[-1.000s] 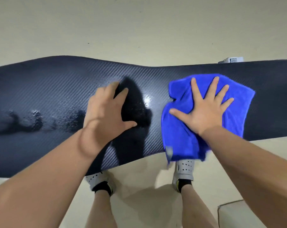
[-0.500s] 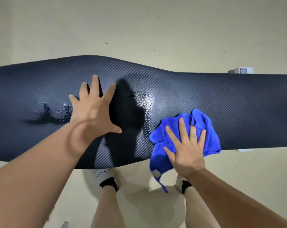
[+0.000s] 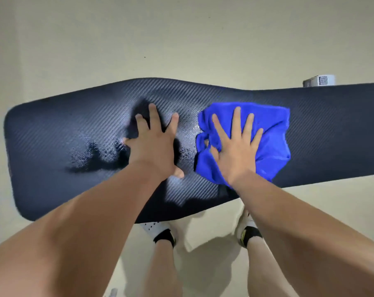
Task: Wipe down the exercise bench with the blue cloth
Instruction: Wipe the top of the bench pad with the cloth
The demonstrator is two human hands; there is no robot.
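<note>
A long black bench pad (image 3: 332, 129) with a woven carbon-look surface runs across the view, its rounded end at the left. The blue cloth (image 3: 271, 133) lies bunched on the pad right of centre. My right hand (image 3: 237, 146) presses flat on the cloth with fingers spread. Directly on the pad beside it, my left hand (image 3: 153, 142) rests flat with fingers splayed. A wet, glistening patch (image 3: 96, 155) shows on the pad left of my left hand.
The floor (image 3: 181, 39) around the bench is pale beige. A small grey box (image 3: 319, 81) sits beyond the bench's far edge at the right. My feet in white shoes (image 3: 158, 228) stand under the near edge.
My right hand has pushed the cloth from the near edge up toward the far side of the pad, spreading it. My left hand stays planted on the pad; the view shifted left.
</note>
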